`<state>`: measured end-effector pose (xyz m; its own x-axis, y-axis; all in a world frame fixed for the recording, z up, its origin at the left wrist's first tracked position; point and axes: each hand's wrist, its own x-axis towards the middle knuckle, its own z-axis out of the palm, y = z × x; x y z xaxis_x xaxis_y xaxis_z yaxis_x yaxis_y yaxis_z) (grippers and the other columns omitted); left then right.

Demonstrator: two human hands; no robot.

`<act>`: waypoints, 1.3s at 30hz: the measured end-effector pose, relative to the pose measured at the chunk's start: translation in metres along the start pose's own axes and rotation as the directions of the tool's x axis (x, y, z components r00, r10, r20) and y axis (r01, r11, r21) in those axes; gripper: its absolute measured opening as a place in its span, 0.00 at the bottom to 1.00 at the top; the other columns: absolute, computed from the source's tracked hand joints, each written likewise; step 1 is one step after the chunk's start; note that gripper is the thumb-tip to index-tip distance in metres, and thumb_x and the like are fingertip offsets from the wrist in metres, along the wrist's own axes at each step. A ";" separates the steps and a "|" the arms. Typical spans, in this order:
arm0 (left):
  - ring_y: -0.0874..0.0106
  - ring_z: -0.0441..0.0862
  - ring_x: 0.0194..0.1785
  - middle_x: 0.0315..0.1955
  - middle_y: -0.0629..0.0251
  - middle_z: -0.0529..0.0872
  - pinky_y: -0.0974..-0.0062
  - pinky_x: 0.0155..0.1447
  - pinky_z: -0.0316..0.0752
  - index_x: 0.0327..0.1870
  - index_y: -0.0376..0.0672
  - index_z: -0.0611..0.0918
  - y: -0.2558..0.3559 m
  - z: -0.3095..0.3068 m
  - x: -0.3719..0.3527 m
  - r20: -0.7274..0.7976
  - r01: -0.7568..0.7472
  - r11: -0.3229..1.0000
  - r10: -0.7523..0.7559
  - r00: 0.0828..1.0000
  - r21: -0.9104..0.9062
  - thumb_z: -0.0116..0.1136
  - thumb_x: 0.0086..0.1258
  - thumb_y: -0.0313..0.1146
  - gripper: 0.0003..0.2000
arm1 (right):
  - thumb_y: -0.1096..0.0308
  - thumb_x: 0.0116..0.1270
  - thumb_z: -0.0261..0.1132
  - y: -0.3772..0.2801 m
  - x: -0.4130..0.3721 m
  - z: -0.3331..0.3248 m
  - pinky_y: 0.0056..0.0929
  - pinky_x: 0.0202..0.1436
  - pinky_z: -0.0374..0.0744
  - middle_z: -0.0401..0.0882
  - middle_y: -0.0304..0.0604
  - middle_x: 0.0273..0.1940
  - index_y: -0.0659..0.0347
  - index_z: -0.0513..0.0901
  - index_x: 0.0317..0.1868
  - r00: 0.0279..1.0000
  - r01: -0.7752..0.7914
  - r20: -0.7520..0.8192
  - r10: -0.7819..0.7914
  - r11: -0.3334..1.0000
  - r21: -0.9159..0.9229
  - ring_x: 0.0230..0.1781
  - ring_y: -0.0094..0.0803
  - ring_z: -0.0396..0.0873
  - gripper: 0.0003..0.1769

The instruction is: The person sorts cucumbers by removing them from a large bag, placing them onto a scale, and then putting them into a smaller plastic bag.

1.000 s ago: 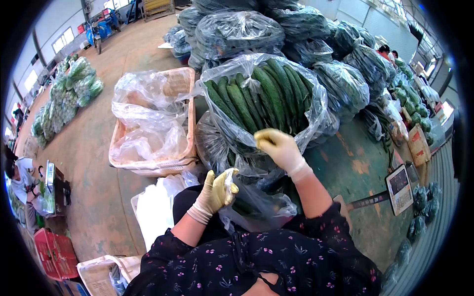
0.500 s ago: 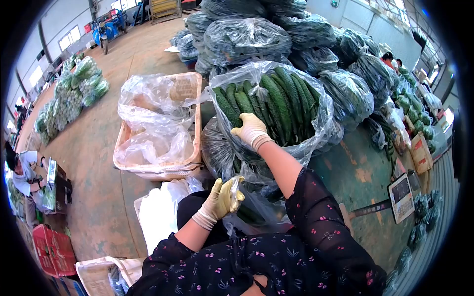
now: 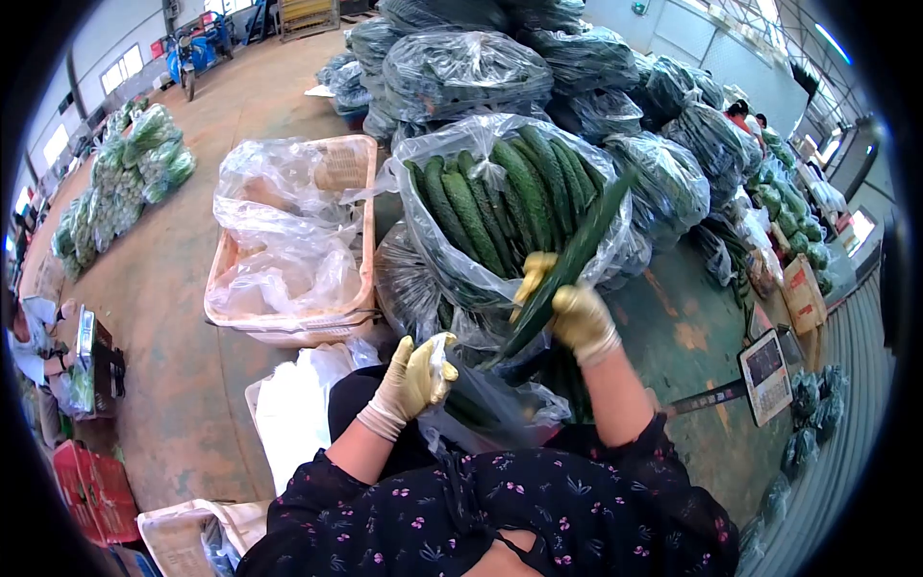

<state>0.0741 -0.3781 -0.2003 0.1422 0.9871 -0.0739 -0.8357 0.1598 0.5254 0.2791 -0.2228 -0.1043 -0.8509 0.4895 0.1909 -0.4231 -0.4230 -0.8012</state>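
Note:
My gloved right hand (image 3: 575, 322) is wrapped round a long dark green cucumber (image 3: 594, 236), which it holds slantwise in front of the big bag. My gloved left hand (image 3: 415, 377) pinches the edge of a clear plastic bag (image 3: 495, 409) over my lap; green shapes show dimly through its film. Straight ahead stands a large open clear bag (image 3: 423, 149), its film folded back around many cucumbers (image 3: 471, 212) lying side by side. A knot of clear film rests on top of them.
Left of the big bag is a pale plastic crate (image 3: 363, 231) with crumpled clear bags in it. Filled bags (image 3: 471, 72) are piled behind. A scale (image 3: 766, 375) stands at right. A red crate (image 3: 94, 490) and a person (image 3: 40, 337) are at far left.
My right hand has lifted a cucumber out of the big bag and drawn it back toward me. My left hand stays at the small bag's edge. The view has shifted slightly.

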 end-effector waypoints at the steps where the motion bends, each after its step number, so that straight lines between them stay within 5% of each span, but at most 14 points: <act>1: 0.72 0.77 0.20 0.30 0.54 0.83 0.82 0.22 0.71 0.64 0.40 0.64 -0.003 -0.002 0.001 0.007 0.009 1.000 -0.009 1.000 0.004 0.50 0.58 0.71 0.44 | 0.71 0.48 0.72 0.014 -0.013 -0.001 0.40 0.56 0.75 0.79 0.47 0.43 0.65 0.76 0.51 0.999 -0.027 -0.032 0.027 1.000 -0.015 0.49 0.39 0.78 0.27; 4: 0.73 0.74 0.18 0.28 0.56 0.81 0.82 0.20 0.68 0.65 0.42 0.63 -0.002 -0.001 0.001 0.003 0.017 0.999 -0.017 1.000 -0.045 0.48 0.60 0.70 0.43 | 0.74 0.46 0.71 0.113 -0.076 -0.038 0.40 0.60 0.73 0.79 0.47 0.47 0.62 0.76 0.52 0.981 -0.195 -0.080 0.178 0.908 -0.371 0.54 0.39 0.76 0.28; 7: 0.73 0.73 0.16 0.26 0.57 0.82 0.83 0.19 0.66 0.65 0.40 0.63 -0.002 -0.002 0.000 0.011 0.023 0.995 -0.022 1.000 -0.102 0.49 0.59 0.70 0.44 | 0.74 0.48 0.66 0.182 -0.113 -0.080 0.31 0.62 0.71 0.79 0.48 0.50 0.62 0.76 0.54 0.817 -0.563 -0.421 0.395 0.388 -0.730 0.55 0.39 0.76 0.28; 11: 0.73 0.74 0.17 0.27 0.56 0.82 0.83 0.19 0.67 0.64 0.40 0.63 -0.002 -0.003 -0.001 -0.001 0.015 0.992 -0.015 1.000 -0.126 0.50 0.59 0.70 0.43 | 0.71 0.52 0.65 0.182 -0.119 -0.073 0.27 0.58 0.73 0.81 0.49 0.50 0.63 0.76 0.56 0.807 -0.530 -0.534 0.250 -0.090 -0.843 0.53 0.37 0.78 0.27; 12: 0.73 0.74 0.17 0.27 0.56 0.82 0.83 0.19 0.67 0.64 0.40 0.63 -0.002 -0.002 0.001 0.003 0.015 0.992 -0.015 1.000 -0.127 0.50 0.59 0.70 0.43 | 0.68 0.55 0.66 0.165 -0.104 -0.084 0.28 0.55 0.75 0.82 0.47 0.46 0.62 0.78 0.54 0.794 -0.571 -0.478 0.376 0.191 -0.798 0.49 0.33 0.80 0.24; 14: 0.72 0.75 0.17 0.28 0.55 0.82 0.83 0.20 0.69 0.64 0.40 0.64 -0.001 -0.003 -0.001 0.024 0.024 0.993 -0.022 0.999 -0.115 0.50 0.59 0.70 0.43 | 0.65 0.56 0.67 0.136 -0.090 -0.081 0.27 0.53 0.76 0.83 0.47 0.43 0.62 0.81 0.50 0.840 -0.516 -0.370 0.397 0.372 -0.772 0.45 0.30 0.81 0.21; 16: 0.71 0.76 0.18 0.29 0.52 0.83 0.82 0.21 0.70 0.64 0.39 0.64 -0.002 -0.008 0.002 0.051 0.026 0.992 -0.020 0.999 -0.122 0.50 0.60 0.69 0.42 | 0.67 0.60 0.66 0.046 -0.047 -0.055 0.25 0.50 0.77 0.83 0.42 0.40 0.63 0.82 0.45 0.955 -0.282 -0.293 0.040 0.431 -0.857 0.42 0.26 0.80 0.14; 17: 0.71 0.77 0.18 0.30 0.51 0.83 0.82 0.21 0.70 0.64 0.40 0.64 -0.002 -0.008 0.006 0.064 0.026 0.992 -0.018 0.998 -0.124 0.50 0.60 0.68 0.42 | 0.69 0.61 0.66 0.011 -0.017 -0.072 0.25 0.46 0.77 0.83 0.42 0.39 0.63 0.83 0.42 0.905 -0.204 -0.402 -0.137 0.691 -0.693 0.38 0.25 0.79 0.10; 18: 0.70 0.77 0.18 0.30 0.50 0.83 0.82 0.21 0.71 0.64 0.40 0.64 -0.002 -0.008 0.004 0.065 0.029 0.992 -0.021 0.998 -0.120 0.50 0.61 0.68 0.42 | 0.69 0.57 0.68 0.010 -0.015 -0.075 0.26 0.43 0.78 0.82 0.43 0.35 0.62 0.82 0.43 0.910 -0.144 -0.366 -0.196 0.679 -0.720 0.35 0.28 0.79 0.13; 20: 0.70 0.77 0.19 0.30 0.49 0.83 0.81 0.21 0.71 0.64 0.40 0.64 -0.003 -0.007 0.006 0.087 0.033 0.989 -0.020 0.996 -0.146 0.51 0.61 0.67 0.41 | 0.66 0.51 0.71 -0.035 0.040 -0.103 0.29 0.45 0.78 0.81 0.47 0.38 0.61 0.80 0.48 0.744 -0.288 -0.363 -0.561 0.221 -0.932 0.38 0.36 0.80 0.22; 26: 0.70 0.75 0.17 0.29 0.52 0.83 0.82 0.21 0.70 0.65 0.37 0.62 -0.001 -0.002 0.005 0.023 0.028 0.996 -0.026 0.999 -0.084 0.53 0.60 0.67 0.43 | 0.56 0.45 0.75 -0.045 0.121 -0.099 0.44 0.51 0.78 0.75 0.53 0.47 0.58 0.70 0.53 0.810 -0.574 -0.382 -0.446 -0.463 -0.675 0.48 0.48 0.77 0.36; 33: 0.70 0.75 0.17 0.29 0.52 0.83 0.82 0.21 0.70 0.65 0.36 0.62 -0.001 -0.004 0.005 0.022 0.029 0.997 -0.028 0.999 -0.069 0.53 0.60 0.67 0.44 | 0.67 0.54 0.65 -0.016 0.141 -0.109 0.37 0.41 0.80 0.76 0.51 0.42 0.62 0.72 0.44 0.834 -0.534 -0.223 -0.505 -0.637 -0.556 0.41 0.43 0.80 0.18; 38: 0.71 0.75 0.17 0.29 0.52 0.83 0.82 0.21 0.69 0.64 0.36 0.62 -0.004 -0.004 0.006 0.028 0.030 0.997 -0.028 0.999 -0.067 0.53 0.60 0.67 0.44 | 0.74 0.51 0.60 0.000 0.134 -0.092 0.43 0.45 0.76 0.77 0.50 0.39 0.60 0.74 0.44 0.960 0.204 0.277 -0.050 -0.553 -0.808 0.41 0.49 0.77 0.16; 39: 0.71 0.75 0.17 0.28 0.53 0.83 0.83 0.21 0.69 0.64 0.36 0.62 -0.002 -0.003 0.007 0.027 0.027 0.998 -0.026 0.999 -0.049 0.53 0.60 0.67 0.44 | 0.75 0.51 0.60 0.002 0.134 -0.089 0.43 0.47 0.76 0.77 0.50 0.39 0.59 0.75 0.45 0.961 0.199 0.269 -0.065 -0.515 -0.834 0.42 0.49 0.77 0.18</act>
<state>0.0755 -0.3719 -0.2041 0.1778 0.9819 -0.0650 -0.8567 0.1870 0.4807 0.1915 -0.0903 -0.1304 -0.8737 0.2925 0.3886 0.3086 0.9509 -0.0219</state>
